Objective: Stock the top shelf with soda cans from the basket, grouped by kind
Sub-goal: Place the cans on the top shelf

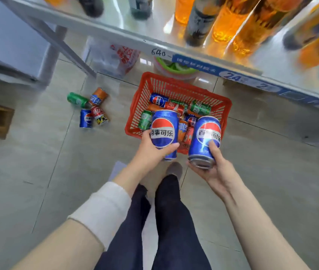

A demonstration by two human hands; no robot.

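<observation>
- The left hand [152,149] grips the left blue can [164,123] around its lower half, its fingers [171,147] curled across the label. The right hand [215,172] grips the right blue can [205,133] near its base, thumb on the front.
- Both cans are upright, side by side, just above the near end of the basket [209,96] and not yet on any shelf.
- These look like full cans: probably fairly heavy for their size, stiff in the wall, and smooth enough to slip (the glossy sides give little purchase). A wrap around the middle of the body seems safer than a pinch at the rim.
- The red basket sits on the floor with a mixed pile lying on its side: a green can [199,108], a red can [176,106], a blue can [157,99] and orange ones.
- 4 loose cans [88,108] lie on the floor, well apart from the basket to its left.
- A metal shelf [154,41] above carries bottles [224,22].
</observation>
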